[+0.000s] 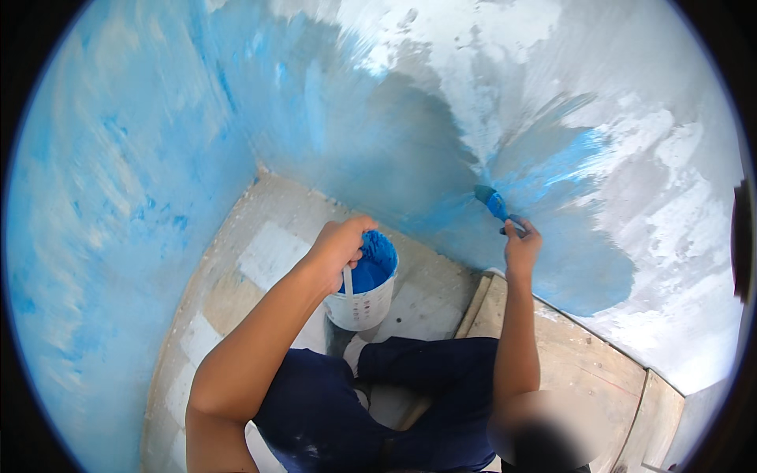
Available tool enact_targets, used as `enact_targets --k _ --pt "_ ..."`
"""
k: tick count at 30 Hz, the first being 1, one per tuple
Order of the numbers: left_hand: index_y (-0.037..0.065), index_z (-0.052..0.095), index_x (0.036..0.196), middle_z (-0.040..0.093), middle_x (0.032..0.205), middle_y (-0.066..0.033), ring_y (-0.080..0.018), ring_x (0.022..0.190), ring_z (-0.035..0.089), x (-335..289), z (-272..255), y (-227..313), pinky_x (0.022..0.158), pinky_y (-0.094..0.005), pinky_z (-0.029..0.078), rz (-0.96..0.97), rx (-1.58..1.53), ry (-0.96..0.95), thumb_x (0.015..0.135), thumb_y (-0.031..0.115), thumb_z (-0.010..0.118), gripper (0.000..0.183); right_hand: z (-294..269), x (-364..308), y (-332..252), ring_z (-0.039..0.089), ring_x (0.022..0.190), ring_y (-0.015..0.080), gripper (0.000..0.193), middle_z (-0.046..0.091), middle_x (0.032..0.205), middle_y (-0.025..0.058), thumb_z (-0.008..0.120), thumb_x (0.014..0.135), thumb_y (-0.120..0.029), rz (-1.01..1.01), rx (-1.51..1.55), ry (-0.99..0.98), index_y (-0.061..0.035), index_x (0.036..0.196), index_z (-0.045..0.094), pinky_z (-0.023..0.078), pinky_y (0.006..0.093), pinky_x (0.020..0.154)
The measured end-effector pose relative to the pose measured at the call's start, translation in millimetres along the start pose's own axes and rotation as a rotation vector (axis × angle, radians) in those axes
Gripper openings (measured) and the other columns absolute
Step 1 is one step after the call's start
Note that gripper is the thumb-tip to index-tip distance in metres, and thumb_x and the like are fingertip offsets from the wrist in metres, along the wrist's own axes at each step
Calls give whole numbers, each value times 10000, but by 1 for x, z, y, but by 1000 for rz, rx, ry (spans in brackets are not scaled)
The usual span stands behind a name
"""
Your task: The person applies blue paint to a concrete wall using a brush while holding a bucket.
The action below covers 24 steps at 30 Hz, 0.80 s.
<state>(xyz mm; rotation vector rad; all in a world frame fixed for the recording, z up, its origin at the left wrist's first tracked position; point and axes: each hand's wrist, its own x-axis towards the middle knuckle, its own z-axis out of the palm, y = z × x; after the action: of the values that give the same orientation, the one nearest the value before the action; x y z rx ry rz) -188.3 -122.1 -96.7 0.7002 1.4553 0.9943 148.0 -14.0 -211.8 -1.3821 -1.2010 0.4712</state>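
My left hand (337, 248) is closed round the handle of a white plastic bucket (361, 310) at its rim. Bright blue paint (366, 277) lies inside, and blue smears coat the bucket's inner wall. My right hand (520, 246) grips a paintbrush (495, 203) with a dark handle, its ferrule covered in blue. The brush's bristles point up and left, at the wall (426, 150) where fresh blue meets grey and white. The fingers of my left hand partly hide the bucket's rim.
The left wall (118, 197) is streaked light blue and meets the painted wall in a corner. Pale boards (268, 256) form the floor below. To the right lies a raised wooden plank (583, 347) along the wall. My bent legs (339, 410) in dark trousers are beneath the bucket.
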Motion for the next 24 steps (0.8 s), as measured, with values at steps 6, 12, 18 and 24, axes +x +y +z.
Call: enact_targets --k 6,12,18,24 --pt "103 559 797 314 627 81 -65 536 272 -13 24 25 529 -265 233 90 -17 -126 900 254 683 221 -100 48 -116 609 736 117 317 731 845 107 695 961 -143 -276 -41 242 72 1194 699 451 266 663" --pt "124 528 792 372 631 66 -59 536 291 -66 60 94 525 -248 261 326 -60 -196 924 236 675 227 -150 67 -196 641 680 175 256 724 926 125 700 940 -106 -529 -83 541 38 1151 710 495 287 669" --pt "85 573 897 400 648 55 -60 531 304 -119 109 160 550 -243 286 569 -72 -351 926 273 677 217 -208 63 -259 639 680 130 230 714 886 112 744 879 -29 -380 209 246 59 1086 692 503 254 648" --pt "82 586 903 365 621 71 -43 503 240 -148 130 189 490 -229 199 716 -61 -526 925 323 684 260 -240 36 -312 658 725 145 268 722 912 102 770 851 -31 -443 203 46 61 1084 674 541 276 680"
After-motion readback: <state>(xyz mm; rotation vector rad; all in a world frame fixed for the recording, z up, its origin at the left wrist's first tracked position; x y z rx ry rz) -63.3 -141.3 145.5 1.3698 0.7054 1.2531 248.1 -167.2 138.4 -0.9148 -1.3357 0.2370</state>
